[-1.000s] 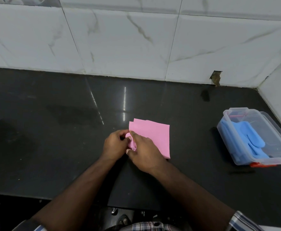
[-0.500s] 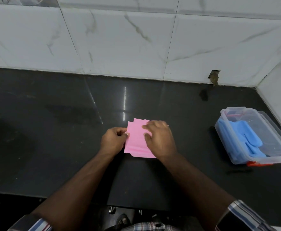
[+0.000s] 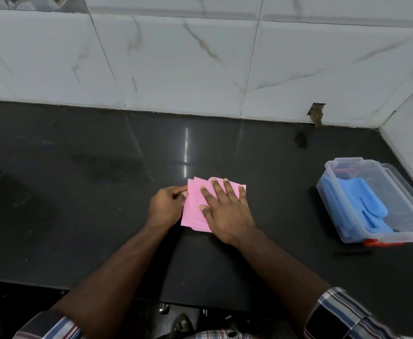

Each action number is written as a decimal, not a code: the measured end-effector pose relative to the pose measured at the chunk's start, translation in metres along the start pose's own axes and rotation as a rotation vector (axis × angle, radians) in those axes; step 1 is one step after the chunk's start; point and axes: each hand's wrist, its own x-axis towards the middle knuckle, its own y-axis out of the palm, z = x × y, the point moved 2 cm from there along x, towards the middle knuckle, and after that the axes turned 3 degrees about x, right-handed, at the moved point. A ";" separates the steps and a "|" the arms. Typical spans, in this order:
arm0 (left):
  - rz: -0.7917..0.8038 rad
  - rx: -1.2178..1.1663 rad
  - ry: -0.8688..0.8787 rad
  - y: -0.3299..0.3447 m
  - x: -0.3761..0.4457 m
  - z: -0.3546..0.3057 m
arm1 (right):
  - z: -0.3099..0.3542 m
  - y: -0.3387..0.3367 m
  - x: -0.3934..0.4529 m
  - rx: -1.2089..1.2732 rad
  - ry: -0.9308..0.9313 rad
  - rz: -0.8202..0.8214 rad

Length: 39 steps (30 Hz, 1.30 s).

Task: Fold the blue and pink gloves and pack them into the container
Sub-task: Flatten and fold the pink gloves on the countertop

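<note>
- Your right hand [image 3: 227, 211] lies flat with its fingers spread on top of the folded pink rubber glove [image 3: 197, 206], pressing it onto the glossy black stone surface [image 3: 78, 192].
- Your left hand [image 3: 166, 207] sits at the left edge of that pink glove, fingers curled, its fingertips pinching the edge to keep the layers lined up.
- That glove is a small stacked rectangle near the middle of the surface; several layer edges show staggered along its far side, so the fold looks not quite square.
- Well to the right, near the corner of the white marble-patterned tiled wall [image 3: 200, 57], stands the clear plastic container with an orange clip [image 3: 347, 231], open, with the folded blue rubber glove [image 3: 362, 204] already inside along its left part.
- To finish this step well, I'd judge you should smooth outward from the pinched edge with the flat palm so trapped air leaves and the rubbery layers do not spring open.
- Keep the left pinch until the crease holds, then lift the bundle with both sides clamped.
- Room appears to remain in the container's right part; aim there and lay the bundle flat.
</note>
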 end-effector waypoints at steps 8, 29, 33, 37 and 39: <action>-0.119 0.641 0.426 0.022 -0.028 -0.020 | 0.000 0.008 -0.002 -0.047 -0.029 0.013; 0.182 0.895 0.314 0.030 -0.017 0.017 | -0.037 -0.021 0.013 0.523 0.286 -0.135; 0.185 0.899 0.312 0.030 -0.017 0.015 | -0.056 -0.027 0.006 0.957 0.704 -0.047; 0.172 0.908 0.323 0.030 -0.019 0.015 | -0.057 -0.033 0.005 1.485 0.816 0.055; 0.179 0.912 0.325 0.030 -0.019 0.015 | -0.049 -0.039 0.001 1.597 0.774 0.169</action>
